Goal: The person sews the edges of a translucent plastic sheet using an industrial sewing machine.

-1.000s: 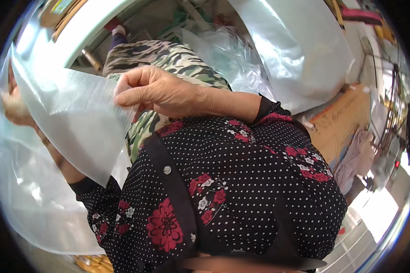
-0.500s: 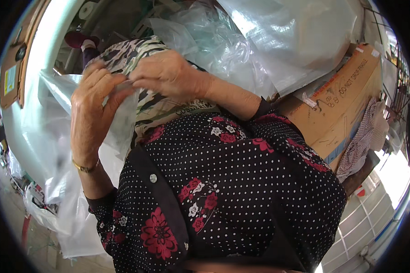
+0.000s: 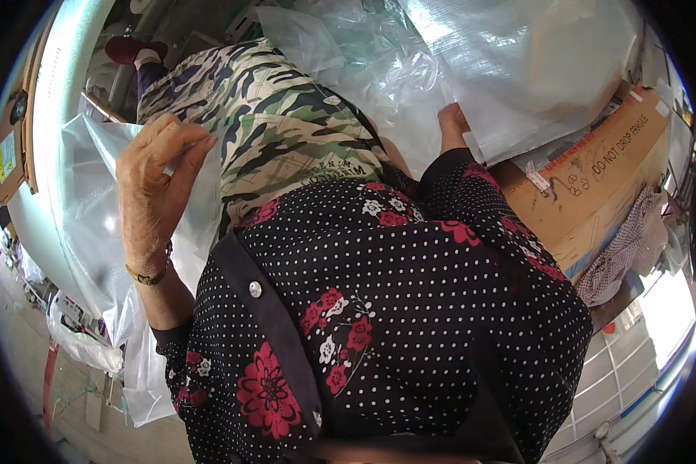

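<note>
My left hand (image 3: 158,185) is raised at the left, thumb and fingers pinched together. They close on the upper edge of a clear plastic sheet (image 3: 93,201), which hangs down behind the hand and wrist. Out to the right, my right hand (image 3: 452,120) reaches into a heap of crumpled clear plastic (image 3: 394,85) beside my lap. Only its wrist end shows there; the fingers are hidden. Camouflage cloth (image 3: 286,116) covers my lap between the two hands.
A long cardboard box (image 3: 595,178) lies at the right, with a checked cloth (image 3: 622,240) over its near side. Large milky plastic (image 3: 533,69) bulges behind it. Another carton (image 3: 15,143) stands at the far left. A white grid (image 3: 611,371) is at lower right.
My right hand has left the left hand's fingertips and swung right to the plastic heap. The left hand stays pinched, nearly in place. The camouflage cloth shows more fully.
</note>
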The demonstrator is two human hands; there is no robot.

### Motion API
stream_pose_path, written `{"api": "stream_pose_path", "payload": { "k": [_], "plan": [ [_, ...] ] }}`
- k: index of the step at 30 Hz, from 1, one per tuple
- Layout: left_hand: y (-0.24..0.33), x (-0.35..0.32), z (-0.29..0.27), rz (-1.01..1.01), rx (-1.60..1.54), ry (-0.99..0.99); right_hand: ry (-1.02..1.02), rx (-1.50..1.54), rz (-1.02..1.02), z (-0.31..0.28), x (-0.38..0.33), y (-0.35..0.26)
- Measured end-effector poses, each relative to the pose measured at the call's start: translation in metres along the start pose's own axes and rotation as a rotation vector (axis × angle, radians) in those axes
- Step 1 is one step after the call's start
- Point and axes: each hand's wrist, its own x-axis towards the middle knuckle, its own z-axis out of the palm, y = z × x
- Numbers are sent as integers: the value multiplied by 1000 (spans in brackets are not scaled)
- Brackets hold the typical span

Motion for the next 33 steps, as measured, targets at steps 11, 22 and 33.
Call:
{"api": "stream_pose_path", "payload": {
  "k": [11,22,33],
  "plan": [
    [0,-14,-8,36,16,44,101,25,-432,-49,-44,-69],
    [-9,-34,-24,119,-160,150,-114,448,-804,-209,-30,-148],
    [1,-52,-26,60,-249,316,-887,1117,-815,-302,-150,-214]
  ]
}}
